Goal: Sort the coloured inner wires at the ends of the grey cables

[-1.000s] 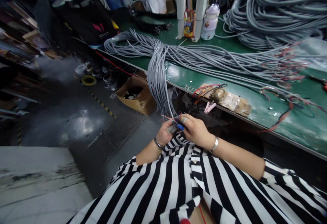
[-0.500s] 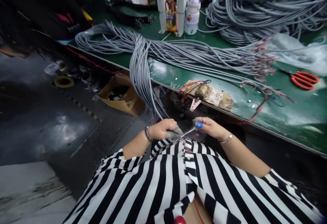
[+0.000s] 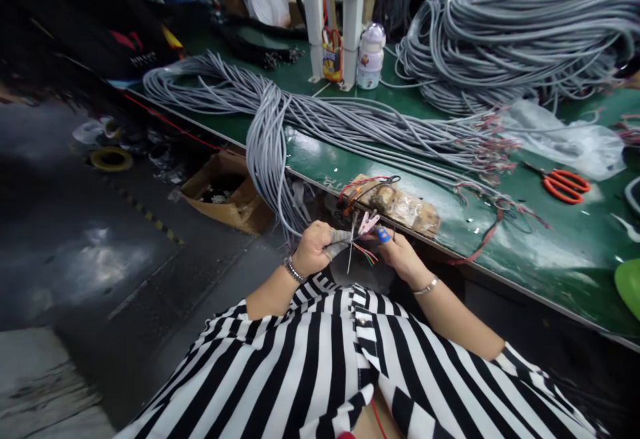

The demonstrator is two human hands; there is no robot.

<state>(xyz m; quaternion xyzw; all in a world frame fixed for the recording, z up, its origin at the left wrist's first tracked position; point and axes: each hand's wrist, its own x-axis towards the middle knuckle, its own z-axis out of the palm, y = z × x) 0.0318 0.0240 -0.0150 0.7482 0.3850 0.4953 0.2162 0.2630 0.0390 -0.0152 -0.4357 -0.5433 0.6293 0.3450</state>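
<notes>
Cable in grey sheathing is draped over the near edge of the green bench as a thick bundle, and one strand's end is gripped in the left hand, clenched around it just below the bench edge, above the lap. Thin coloured cores in red, green and white are fanned out from the stripped end towards the right hand. A small blue-tipped tool is pinched between that hand's fingers, closed on it.

The strand is judged light, pliant and smooth-skinned, likely to slide unless it is held close behind the stripped end, where the sheath gives firm purchase. The bare cores look hair-fine and easily kinked, so they are best taken only at their tips.

Further coils of round grey cable are heaped on the matte bench, beside orange-handled scissors, crinkled clear plastic and a taped brown pad. An open cardboard box is set on the dark floor.
</notes>
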